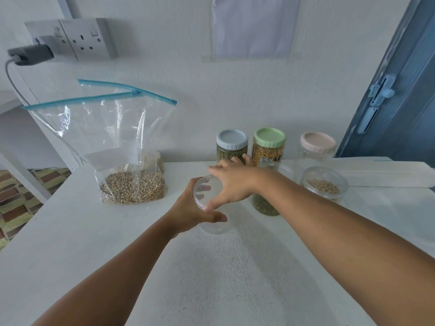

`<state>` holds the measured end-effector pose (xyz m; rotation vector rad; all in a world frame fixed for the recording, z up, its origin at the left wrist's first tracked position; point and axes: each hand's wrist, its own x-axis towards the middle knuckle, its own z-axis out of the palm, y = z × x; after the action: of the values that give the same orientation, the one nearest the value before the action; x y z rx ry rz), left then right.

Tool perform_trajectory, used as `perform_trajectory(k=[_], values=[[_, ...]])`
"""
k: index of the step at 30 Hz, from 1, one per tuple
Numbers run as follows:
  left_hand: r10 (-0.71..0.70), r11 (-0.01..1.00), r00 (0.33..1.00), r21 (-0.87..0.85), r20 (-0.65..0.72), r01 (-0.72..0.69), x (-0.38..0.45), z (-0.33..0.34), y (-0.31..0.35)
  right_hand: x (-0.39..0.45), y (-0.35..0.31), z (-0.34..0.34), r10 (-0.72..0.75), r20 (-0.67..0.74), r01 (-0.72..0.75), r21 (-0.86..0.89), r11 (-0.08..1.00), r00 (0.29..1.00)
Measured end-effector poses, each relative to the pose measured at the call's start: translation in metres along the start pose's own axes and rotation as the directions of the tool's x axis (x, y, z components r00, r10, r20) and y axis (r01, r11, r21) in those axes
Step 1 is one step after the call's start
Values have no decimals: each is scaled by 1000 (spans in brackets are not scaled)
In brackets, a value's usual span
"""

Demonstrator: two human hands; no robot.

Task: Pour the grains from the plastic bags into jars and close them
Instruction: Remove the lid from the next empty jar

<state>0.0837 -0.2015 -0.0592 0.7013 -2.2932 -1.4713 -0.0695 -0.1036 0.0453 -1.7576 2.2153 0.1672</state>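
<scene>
My left hand grips an empty clear plastic jar standing on the white table. Over the jar's open mouth lies my right hand, fingers spread and fairly straight, its thumb at the near rim. It holds nothing. To the left stands a clear zip bag with a blue slider, its top open, with tan grains in the bottom. Under my right forearm is an open jar of green grains. An open jar with some tan grains is at the right.
Against the wall stand three lidded jars: a blue-grey lid over green grains, a green lid over yellow grains, and a pink lid on an empty jar. A long white box lies far right. The table's edge runs down the left.
</scene>
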Motion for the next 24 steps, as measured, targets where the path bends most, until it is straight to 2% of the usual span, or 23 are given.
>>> perform_trajectory(k=[4,12,14,16,19,24], values=[[-5,1000,1000,2,8,5,0,-1,-2,0,-9,9,46,-91,-54,-87,995,995],[16,1000,1000,-8,8,-16,4,1,-5,1,-8,-12,-142,-2,141,-44,989,990],[5,1000,1000,-6,16,-5,5,-1,-8,-2,-8,-23,-194,-34,194,-28,981,980],[-14,1000,1000,-1,28,14,6,-2,-12,-8,-5,-31,-202,-122,204,2,979,972],[-16,1000,1000,21,-1,16,6,-5,-14,-24,5,-19,-135,-260,192,207,959,956],[-25,1000,998,15,-66,26,1,-18,-19,-42,16,29,15,-437,276,593,756,899]])
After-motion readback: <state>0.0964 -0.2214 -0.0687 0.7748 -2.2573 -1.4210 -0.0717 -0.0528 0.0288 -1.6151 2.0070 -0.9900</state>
